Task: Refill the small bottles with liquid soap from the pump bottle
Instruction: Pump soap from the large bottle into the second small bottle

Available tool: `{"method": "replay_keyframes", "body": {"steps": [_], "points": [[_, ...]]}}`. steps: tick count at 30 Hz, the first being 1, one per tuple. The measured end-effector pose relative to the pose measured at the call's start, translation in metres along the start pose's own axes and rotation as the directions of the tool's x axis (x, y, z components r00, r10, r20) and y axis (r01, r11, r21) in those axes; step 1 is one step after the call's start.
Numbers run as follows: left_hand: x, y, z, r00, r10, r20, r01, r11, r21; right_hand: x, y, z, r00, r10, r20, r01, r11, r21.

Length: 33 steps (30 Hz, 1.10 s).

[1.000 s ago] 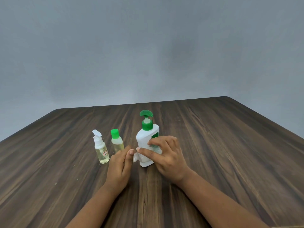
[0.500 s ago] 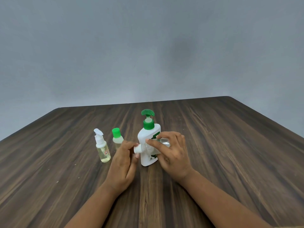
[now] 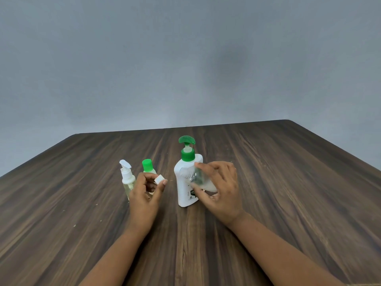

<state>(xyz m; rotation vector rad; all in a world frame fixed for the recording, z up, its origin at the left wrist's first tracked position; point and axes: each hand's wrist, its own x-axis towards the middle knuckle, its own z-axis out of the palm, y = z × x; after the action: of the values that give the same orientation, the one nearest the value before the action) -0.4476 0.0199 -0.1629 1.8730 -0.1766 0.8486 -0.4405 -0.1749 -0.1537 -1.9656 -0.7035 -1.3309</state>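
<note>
A white pump bottle (image 3: 185,190) with a green pump head stands upright in the middle of the wooden table (image 3: 288,182). In front of it my right hand (image 3: 220,190) grips a small clear bottle (image 3: 198,177), tilted and without its cap. My left hand (image 3: 146,193) pinches a small white cap (image 3: 159,179) between thumb and fingertips, apart from that bottle. Behind my left hand stand a small bottle with a white flip cap (image 3: 126,178) and a small bottle with a green cap (image 3: 147,166), both upright and partly hidden.
The dark wood table stretches wide on both sides, with a few pale specks (image 3: 74,225) at the left. A plain grey wall (image 3: 185,58) rises behind the far edge.
My left hand has pulled the white cap off the small clear bottle and moved left. My right hand has lifted the clear bottle slightly in front of the pump bottle.
</note>
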Motion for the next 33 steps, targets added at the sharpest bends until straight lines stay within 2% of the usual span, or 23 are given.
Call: {"method": "replay_keyframes", "body": {"steps": [3,6,10,13,16,20,22,24,29,33], "points": [[0.000,-0.006,0.001,1.000,-0.023,-0.004,0.024,0.993,0.114,0.001,-0.001,-0.004,0.993,0.114,0.022,-0.116,0.987,0.109],[-0.002,-0.004,0.000,0.999,0.012,0.052,-0.021,0.985,0.172,0.002,-0.003,-0.007,0.976,0.212,0.044,-0.216,0.945,0.245],[-0.005,0.000,-0.005,0.988,0.107,0.113,-0.142,0.917,0.374,0.002,-0.004,-0.008,0.968,0.245,0.056,-0.251,0.937,0.244],[-0.005,-0.001,-0.008,0.993,0.030,0.115,-0.085,0.857,0.508,0.002,-0.003,-0.008,0.965,0.255,0.061,-0.262,0.936,0.235],[-0.005,-0.005,-0.008,0.994,0.001,0.107,-0.072,0.742,0.666,0.001,-0.002,-0.007,0.965,0.250,0.081,-0.262,0.937,0.229],[-0.005,-0.006,-0.007,0.990,-0.066,0.127,-0.046,0.695,0.718,0.002,-0.003,-0.007,0.961,0.264,0.080,-0.276,0.931,0.241],[-0.006,-0.005,-0.006,0.991,-0.027,0.131,-0.074,0.703,0.707,0.001,-0.003,-0.008,0.956,0.284,0.074,-0.294,0.922,0.252],[-0.006,-0.003,-0.007,0.992,0.071,0.102,-0.121,0.755,0.645,0.001,-0.004,-0.008,0.955,0.290,0.070,-0.298,0.923,0.244],[0.004,0.023,-0.008,0.949,0.314,-0.014,-0.292,0.898,0.329,0.002,-0.007,-0.004,0.944,0.325,0.063,-0.327,0.885,0.331],[0.034,0.073,-0.006,0.932,0.348,-0.103,-0.334,0.933,0.131,0.002,-0.005,0.001,0.941,0.336,-0.047,-0.295,0.881,0.371]]}}
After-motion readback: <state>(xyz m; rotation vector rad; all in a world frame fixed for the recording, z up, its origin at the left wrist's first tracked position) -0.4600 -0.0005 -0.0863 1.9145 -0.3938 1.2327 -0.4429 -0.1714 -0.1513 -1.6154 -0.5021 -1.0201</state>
